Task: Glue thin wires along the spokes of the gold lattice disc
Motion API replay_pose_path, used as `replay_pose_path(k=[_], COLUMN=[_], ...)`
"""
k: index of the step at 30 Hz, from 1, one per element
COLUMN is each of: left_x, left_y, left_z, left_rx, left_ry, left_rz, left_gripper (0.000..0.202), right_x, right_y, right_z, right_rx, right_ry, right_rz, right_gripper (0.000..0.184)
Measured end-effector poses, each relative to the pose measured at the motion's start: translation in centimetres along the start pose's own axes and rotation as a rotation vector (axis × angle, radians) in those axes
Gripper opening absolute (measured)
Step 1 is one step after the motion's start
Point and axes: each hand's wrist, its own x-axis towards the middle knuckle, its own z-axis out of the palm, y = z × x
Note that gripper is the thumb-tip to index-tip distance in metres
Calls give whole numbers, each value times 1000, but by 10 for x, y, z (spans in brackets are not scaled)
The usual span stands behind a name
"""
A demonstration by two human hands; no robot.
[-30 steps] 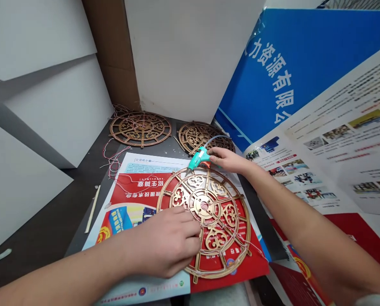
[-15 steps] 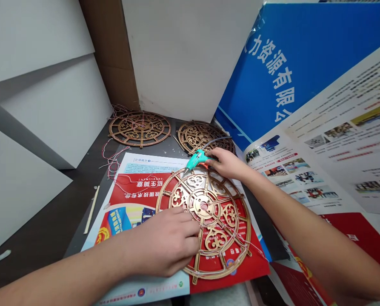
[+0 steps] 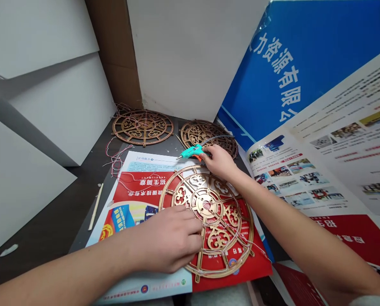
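A round wooden fretwork disc (image 3: 213, 212) strung with thin wire lies on a red and blue printed sheet (image 3: 135, 193). My left hand (image 3: 169, 240) rests on the disc's near left rim, fingers curled and pressed down on it. Beyond the disc's far edge my right hand (image 3: 217, 161) grips a small teal glue gun (image 3: 191, 151) with an orange trigger. The gun's nozzle points left, clear of the disc. A clear glue stick juts from its back.
Two more fretwork discs (image 3: 142, 126) (image 3: 205, 135) lie at the back of the dark table, with loose red wire (image 3: 115, 157) beside them. A wooden stick (image 3: 95, 206) lies at left. White boards stand at left and behind, blue and printed posters (image 3: 320, 127) at right.
My right hand has drawn the glue gun back off the disc's far rim and turned its nozzle to point left. My left hand has stayed on the disc.
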Motion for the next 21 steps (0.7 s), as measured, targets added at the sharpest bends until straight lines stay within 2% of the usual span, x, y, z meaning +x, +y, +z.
replay_pose_path(k=[15,21], left_x=[1,1], left_y=[0,0], left_z=[1,1], left_rx=[-1,1], left_ry=[-4,5], left_rz=[-14,-18], left_gripper=[17,15], right_x=[-13,-12], right_y=[-3,-4], right_z=[3,4], right_rx=[-26,-26], right_ry=[40,28], right_rz=[-11,-23], right_gripper=[44,38])
